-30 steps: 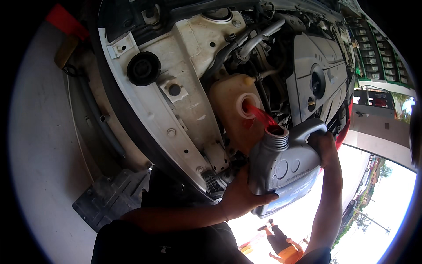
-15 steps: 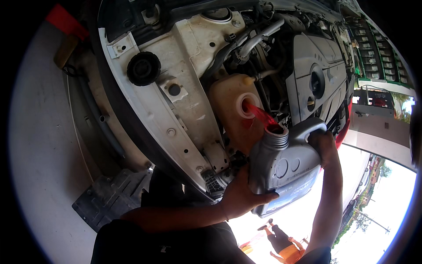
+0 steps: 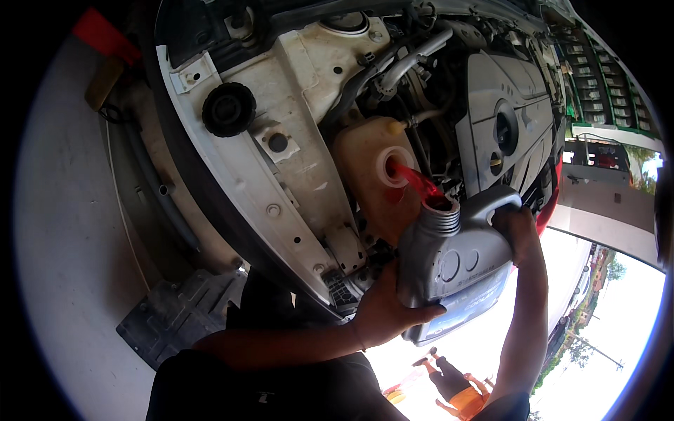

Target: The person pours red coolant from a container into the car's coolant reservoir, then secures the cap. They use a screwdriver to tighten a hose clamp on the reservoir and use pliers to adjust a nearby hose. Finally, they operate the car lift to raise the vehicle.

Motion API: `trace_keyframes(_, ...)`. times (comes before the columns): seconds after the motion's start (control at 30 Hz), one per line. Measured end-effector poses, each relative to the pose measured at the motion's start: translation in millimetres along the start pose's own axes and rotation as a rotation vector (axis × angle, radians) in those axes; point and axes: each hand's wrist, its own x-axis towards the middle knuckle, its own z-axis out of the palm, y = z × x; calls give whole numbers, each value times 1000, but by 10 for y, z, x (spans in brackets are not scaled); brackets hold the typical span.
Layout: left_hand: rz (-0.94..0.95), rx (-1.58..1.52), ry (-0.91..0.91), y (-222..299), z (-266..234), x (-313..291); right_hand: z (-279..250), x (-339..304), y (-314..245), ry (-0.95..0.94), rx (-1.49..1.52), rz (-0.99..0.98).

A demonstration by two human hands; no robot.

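A grey plastic jug [image 3: 456,263] is tilted over the engine bay, held in both hands. My left hand [image 3: 390,309] wraps round its lower side, thumb across the front. The fingers of my right hand [image 3: 516,228] close round the jug's handle. Red liquid [image 3: 419,184] streams from its threaded mouth into the open neck of a yellowish coolant tank [image 3: 365,151]. Some red shows on the tank below the neck. The jug's mouth is close to the neck but apart from it. A black ribbed cap [image 3: 229,108] lies on the white car-body edge left of the tank.
A grey engine cover [image 3: 502,119] is right of the tank, with hoses and a metal pipe [image 3: 414,63] between. A black plastic panel [image 3: 179,319] rests by the wall at lower left. Another person [image 3: 460,389] in orange and black is on the bright ground beyond.
The red stream looks a little thicker near the jug's mouth. My hands and the jug have hardly moved. The other person has shifted slightly.
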Motion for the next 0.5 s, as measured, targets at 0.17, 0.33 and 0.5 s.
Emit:
trace_keyframes(0.17,-19,-25,-5,48,-9,-12,-43,-3,42,-45,-22,-29)
trace_keyframes(0.33,15,14,45,-47,19,2,3,-27,-45,-42,42,-4)
trace_keyframes(0.5,60,-6,69,-63,16,19,-35,29,175,-11,35,-151)
